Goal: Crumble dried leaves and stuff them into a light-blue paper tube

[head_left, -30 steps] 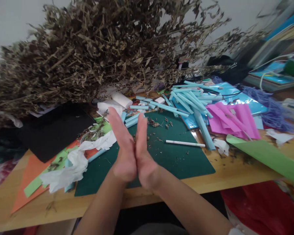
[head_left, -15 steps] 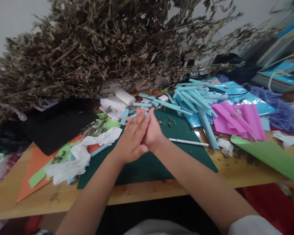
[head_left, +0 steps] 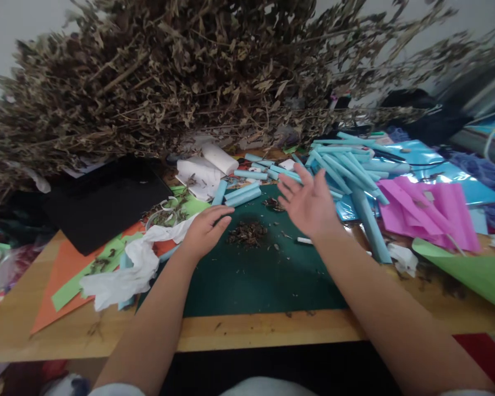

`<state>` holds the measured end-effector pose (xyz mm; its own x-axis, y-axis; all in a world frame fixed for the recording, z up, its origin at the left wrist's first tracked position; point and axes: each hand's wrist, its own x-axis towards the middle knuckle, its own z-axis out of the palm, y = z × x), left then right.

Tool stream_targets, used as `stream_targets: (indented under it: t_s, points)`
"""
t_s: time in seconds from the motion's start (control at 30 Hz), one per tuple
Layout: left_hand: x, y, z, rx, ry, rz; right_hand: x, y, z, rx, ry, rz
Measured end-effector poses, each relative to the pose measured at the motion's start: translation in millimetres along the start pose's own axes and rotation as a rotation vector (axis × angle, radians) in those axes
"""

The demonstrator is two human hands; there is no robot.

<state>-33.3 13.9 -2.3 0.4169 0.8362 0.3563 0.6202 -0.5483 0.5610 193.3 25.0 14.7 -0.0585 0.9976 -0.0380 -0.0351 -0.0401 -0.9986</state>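
Note:
My left hand (head_left: 205, 230) hovers palm down over the left part of a dark green cutting mat (head_left: 256, 280), fingers stretched out and holding nothing. My right hand (head_left: 308, 203) is lifted over the mat's far right side, fingers spread, empty. Between the two hands a small heap of crumbled dry leaf bits (head_left: 247, 233) lies on the mat. A white pen-like stick (head_left: 304, 240) lies just under my right wrist, mostly hidden by it.
A large mass of dry brown branches (head_left: 169, 82) overhangs the back of the wooden table (head_left: 247, 333). Light blue paper rolls (head_left: 346, 165), pink paper (head_left: 433, 206), a green sheet (head_left: 474, 272), white crumpled paper (head_left: 124, 275), orange paper (head_left: 60, 286) and a black sheet (head_left: 107, 203) lie around the mat.
My palms were pressed and rubbing together above the mat; now they have parted, left hand lowered to the left, right hand to the right. A heap of crumbled leaf bits now lies between them.

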Motion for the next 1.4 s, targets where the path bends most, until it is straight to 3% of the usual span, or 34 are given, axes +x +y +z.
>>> stream_targets:
  t_s: [0.1, 0.17, 0.33, 0.47, 0.67, 0.87, 1.1, 1.3, 1.4]
  points:
    - [0, 4, 5.8, 0.134, -0.117, 0.03, 2, 1, -24, -0.222, 0.134, -0.1]
    - [1, 9, 11.0, 0.184, -0.189, 0.096, -2, 0, -34, -0.468, 0.122, -0.161]
    - [2, 16, 18.2, 0.3, -0.275, 0.088, -21, -4, -26, -1.14, -0.442, -0.102]
    - [2, 14, 18.1, 0.309, -0.286, 0.063, -30, 3, -10, -1.35, -0.589, -0.217]
    - [0, 12, 14.8, 0.252, -0.155, 0.005, -33, 8, -3, -1.393, -0.615, -0.302]
    - [-2, 11, 12.7, 0.21, -0.108, -0.019, -22, -1, 6, -1.262, -0.488, -0.313]
    - [-4, 6, 13.5, 0.192, -0.134, -0.068, -7, 7, 30, -1.053, -0.437, -0.395]
    - [-5, 9, 13.8, 0.195, -0.177, -0.081, -6, 23, 37, -1.042, -0.364, -0.426]
    - [-4, 11, 11.6, 0.226, -0.216, -0.173, -6, 27, 39, -1.074, -0.396, -0.396]
